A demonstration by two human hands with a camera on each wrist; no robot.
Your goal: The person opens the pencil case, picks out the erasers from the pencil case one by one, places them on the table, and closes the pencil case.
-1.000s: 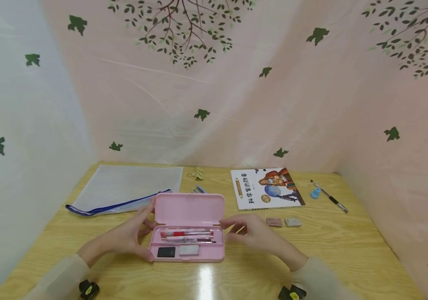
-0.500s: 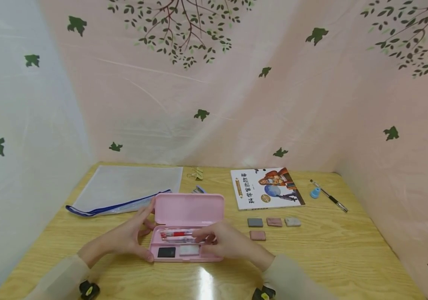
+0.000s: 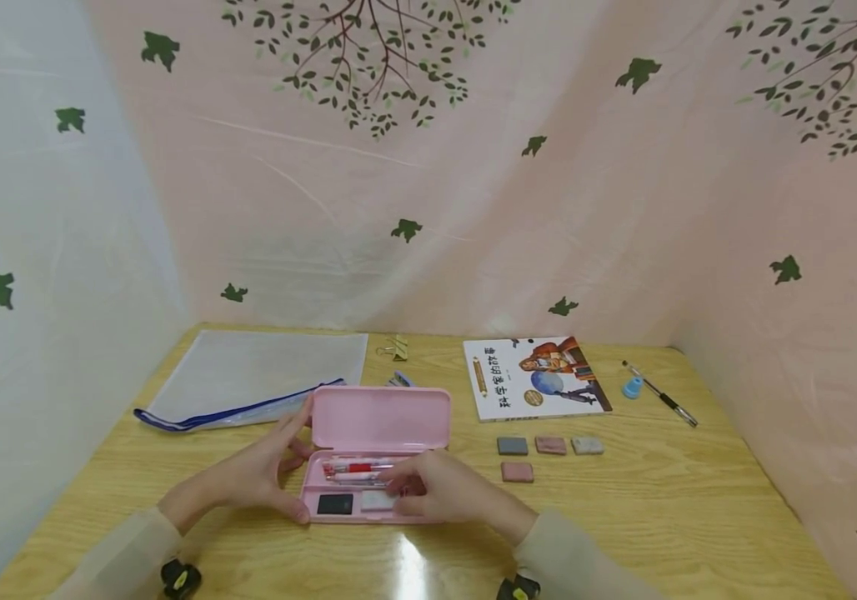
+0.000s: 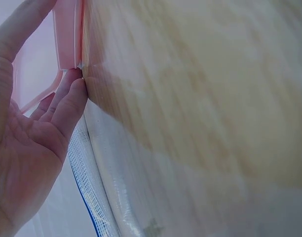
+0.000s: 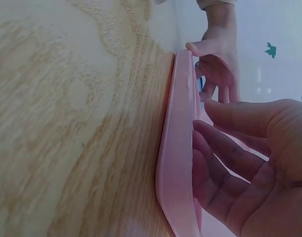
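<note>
- Pink pencil case [image 3: 379, 454] is lying open on the wooden table [image 3: 699, 500], lid standing up; pens, a black eraser [image 3: 334, 503] and a white eraser [image 3: 378, 500] are sitting inside.
- Left hand [image 3: 256, 475] is bracing the case's left end, fingers straight.
- Right hand [image 3: 447, 492] is reaching into the tray at the white eraser; whether it is pinching it, cannot tell.
- Book [image 3: 535, 377] cover writing is unreadable.
- Four small erasers [image 3: 541, 454] are lying just right of the case, mesh zip pouch [image 3: 248, 375] behind.
</note>
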